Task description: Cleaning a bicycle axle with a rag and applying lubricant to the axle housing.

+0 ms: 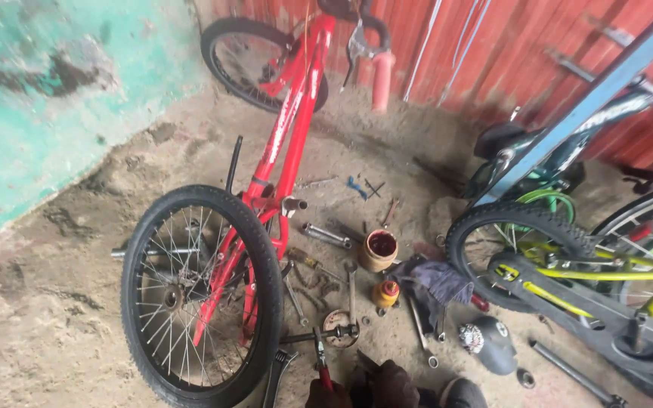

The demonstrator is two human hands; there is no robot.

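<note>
Tools (349, 291) lie spread on the dirt floor (54, 302) beside the upside-down red bike (266, 189), easy to grab. Left hand (326, 393) grips red pliers (320, 363); right hand (394, 385) looks curled, though I cannot tell around what.

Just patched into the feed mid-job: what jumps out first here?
The red bicycle lying across the sandy floor, its spoked rear wheel nearest the camera. Right of it, scattered wrenches and an open tin of dark red grease lie on the ground, with a yellow-green bicycle at the right edge. At the bottom, a hand holds red-handled pliers.
</note>
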